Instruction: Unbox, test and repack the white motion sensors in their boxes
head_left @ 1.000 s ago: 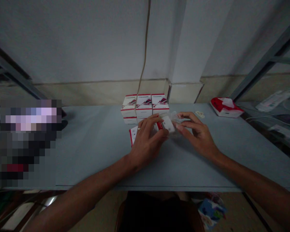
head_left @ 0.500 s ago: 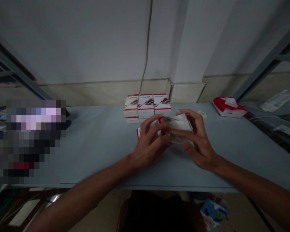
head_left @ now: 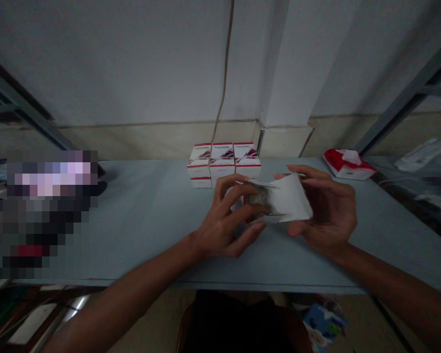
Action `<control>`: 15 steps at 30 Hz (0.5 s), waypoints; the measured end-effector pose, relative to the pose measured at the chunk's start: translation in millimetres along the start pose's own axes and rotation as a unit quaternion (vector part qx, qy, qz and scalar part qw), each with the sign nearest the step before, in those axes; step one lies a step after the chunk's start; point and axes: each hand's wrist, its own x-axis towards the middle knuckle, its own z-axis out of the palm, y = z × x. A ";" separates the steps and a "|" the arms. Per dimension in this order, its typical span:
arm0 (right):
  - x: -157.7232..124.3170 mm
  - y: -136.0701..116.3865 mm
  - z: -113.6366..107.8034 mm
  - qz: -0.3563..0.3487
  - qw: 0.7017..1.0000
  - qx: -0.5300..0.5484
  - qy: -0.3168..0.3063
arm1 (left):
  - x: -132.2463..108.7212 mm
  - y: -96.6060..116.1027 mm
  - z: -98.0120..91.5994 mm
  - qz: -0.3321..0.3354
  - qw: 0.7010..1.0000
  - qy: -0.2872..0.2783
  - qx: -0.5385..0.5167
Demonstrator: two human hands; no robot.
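My left hand [head_left: 226, 218] and my right hand [head_left: 325, 206] both grip a white paper-backed packet [head_left: 288, 201] above the grey tabletop [head_left: 147, 240]. The left fingers close on its clear plastic end, where something dark shows through. The right fingers pinch the white paper side. A red-and-white carton lies below my left hand, mostly hidden, with only a sliver of red showing. Just behind my left hand stand three white cartons with red trim [head_left: 223, 164].
A red-and-white tissue box [head_left: 348, 164] sits at the table's far right. A cable [head_left: 224, 73] runs down the wall behind. A metal shelf frame [head_left: 404, 108] rises at right, and a pixelated patch covers the table's left end.
My right hand has moved to the right and turned, showing more of the white paper. The packet now spans wider between my hands, and the carton below is more hidden.
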 end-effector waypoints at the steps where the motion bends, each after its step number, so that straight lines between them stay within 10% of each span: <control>1: -0.8 -0.1 -1.2 -0.009 1.000 -0.001 -0.009 | 0.7 0.0 -1.3 -0.002 1.000 0.004 -0.017; 15: -1.0 2.8 -6.5 -0.041 0.995 -0.088 -0.035 | 7.0 -1.8 -3.1 -0.097 0.992 0.046 -0.074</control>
